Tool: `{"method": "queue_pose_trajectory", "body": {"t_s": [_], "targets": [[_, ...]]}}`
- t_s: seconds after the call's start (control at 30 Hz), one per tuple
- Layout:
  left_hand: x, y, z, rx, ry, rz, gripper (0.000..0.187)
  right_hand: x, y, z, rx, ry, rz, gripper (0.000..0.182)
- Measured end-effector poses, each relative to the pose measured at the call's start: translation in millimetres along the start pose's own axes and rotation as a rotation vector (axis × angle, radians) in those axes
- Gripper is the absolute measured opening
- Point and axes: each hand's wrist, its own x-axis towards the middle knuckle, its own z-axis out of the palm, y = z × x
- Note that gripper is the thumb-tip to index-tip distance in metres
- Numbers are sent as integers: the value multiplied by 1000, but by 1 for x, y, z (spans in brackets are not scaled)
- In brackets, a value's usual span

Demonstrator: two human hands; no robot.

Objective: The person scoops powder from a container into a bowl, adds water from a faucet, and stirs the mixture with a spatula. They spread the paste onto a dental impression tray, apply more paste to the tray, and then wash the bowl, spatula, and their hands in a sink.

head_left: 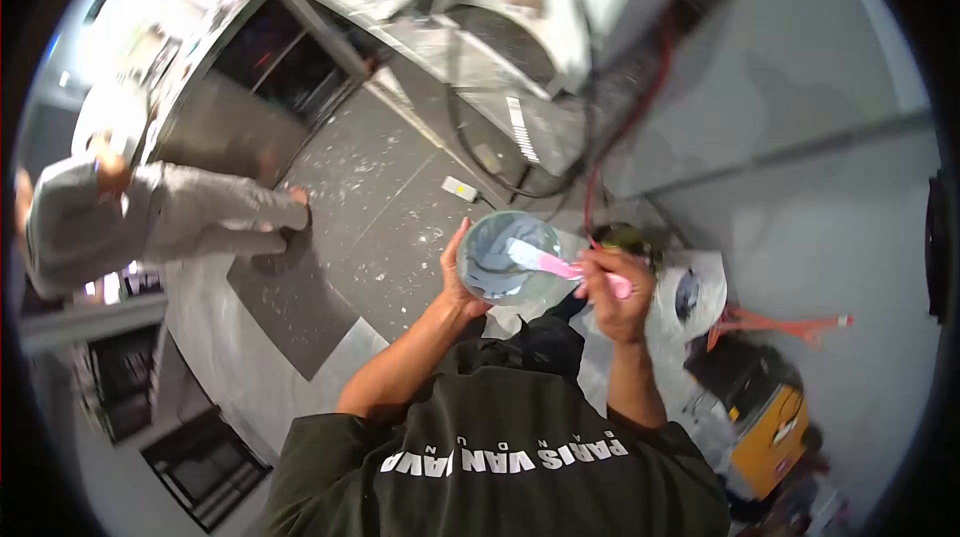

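Note:
A round translucent bowl (475, 282) with grey-white paste inside is held up in front of my body. My left hand (458, 277) wraps round the bowl's left side and underside. In my right hand (617, 295) is the pink handle of a spatula (560, 266); its pale blade rests in the paste, at the middle of the bowl. The fingers of my right hand are closed round the handle, above the bowl's right side.
Another person (160, 207) in light clothes stands at the left by a counter (230, 127). A white power strip (460, 188) lies on the spattered floor. Cables hang ahead. At the right are a white bucket (708, 277), an orange metal frame (780, 323) and a yellow-orange box (768, 442).

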Motion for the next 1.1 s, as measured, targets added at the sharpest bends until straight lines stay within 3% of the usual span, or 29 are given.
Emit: {"method": "queue_pose_trajectory", "body": {"t_s": [0.17, 0.33, 0.47, 0.63, 0.73, 0.77, 0.93, 1.1], "targets": [[-68, 110, -58, -107, 0, 357, 69, 32, 2, 169, -46, -195, -44, 17], [-81, 180, -80, -125, -3, 698, 66, 74, -5, 267, -116, -359, -118, 20], [-55, 238, -110, -223, -25, 720, 61, 124, 6, 323, -133, -457, -221, 24], [-21, 355, -125, -162, -50, 687, 61, 214, 23, 392, -67, -500, -451, 46], [7, 438, -117, -197, -39, 684, 60, 286, 18, 429, -49, -593, -246, 49], [9, 465, -121, -229, -42, 664, 60, 311, 20, 444, -43, -561, -290, 51], [38, 590, -91, -121, -57, 649, 56, 442, -11, 496, -39, -427, -368, 48], [93, 690, -61, -180, -204, 658, 69, 567, -30, 530, -123, -296, -382, 34]]}}
